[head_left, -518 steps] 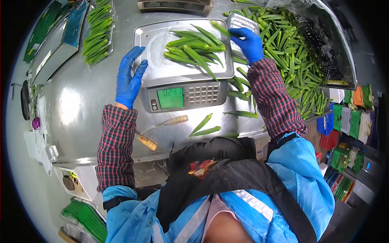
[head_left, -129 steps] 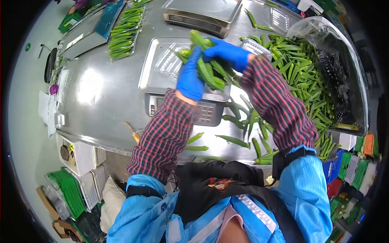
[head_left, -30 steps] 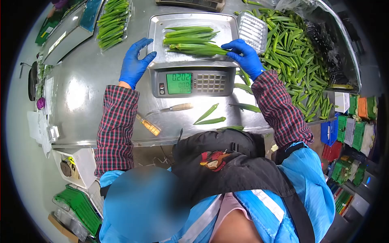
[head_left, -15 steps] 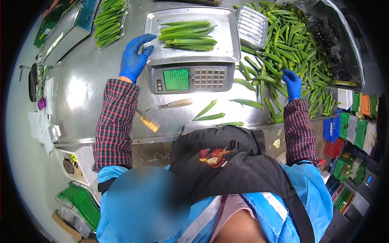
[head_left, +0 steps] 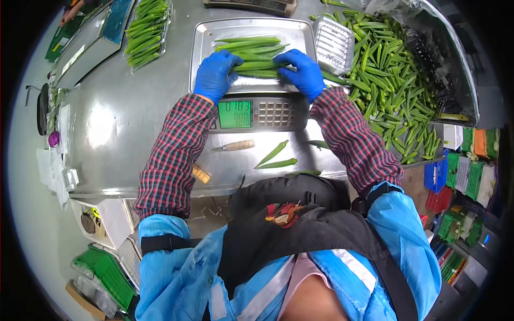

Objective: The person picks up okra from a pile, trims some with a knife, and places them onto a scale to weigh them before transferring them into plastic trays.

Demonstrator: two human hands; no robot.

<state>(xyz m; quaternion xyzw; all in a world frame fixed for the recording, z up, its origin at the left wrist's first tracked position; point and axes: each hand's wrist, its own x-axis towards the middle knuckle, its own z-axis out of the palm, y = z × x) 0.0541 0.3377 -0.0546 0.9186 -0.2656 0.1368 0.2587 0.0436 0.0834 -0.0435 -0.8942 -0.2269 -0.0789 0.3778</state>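
A small bunch of okra [head_left: 254, 50] lies sideways on the metal tray [head_left: 201, 45] of a digital scale [head_left: 300, 115]. My left hand [head_left: 216, 76], in a blue glove, has its fingers closed on the left ends of the nearer pods. At their right ends my gloved right hand [head_left: 303, 74] pinches the same pods. The scale's green display [head_left: 235, 114] is lit, seeming to read 0.183. Just right of the tray stands a clear ribbed plastic tray [head_left: 334, 45].
Loose okra [head_left: 383, 75] is heaped at the right, beside a plastic-lined container [head_left: 455, 48]. Wrapped okra packs [head_left: 147, 35] lie upper left. A wooden-handled knife [head_left: 238, 145], another wooden handle [head_left: 201, 174] and stray pods [head_left: 276, 162] are near the front edge. Another person's hand [head_left: 69, 13] shows top left.
My right hand has moved left from the okra heap onto the tray. My left hand has moved right from the tray's edge to the pods. The displayed number has dropped.
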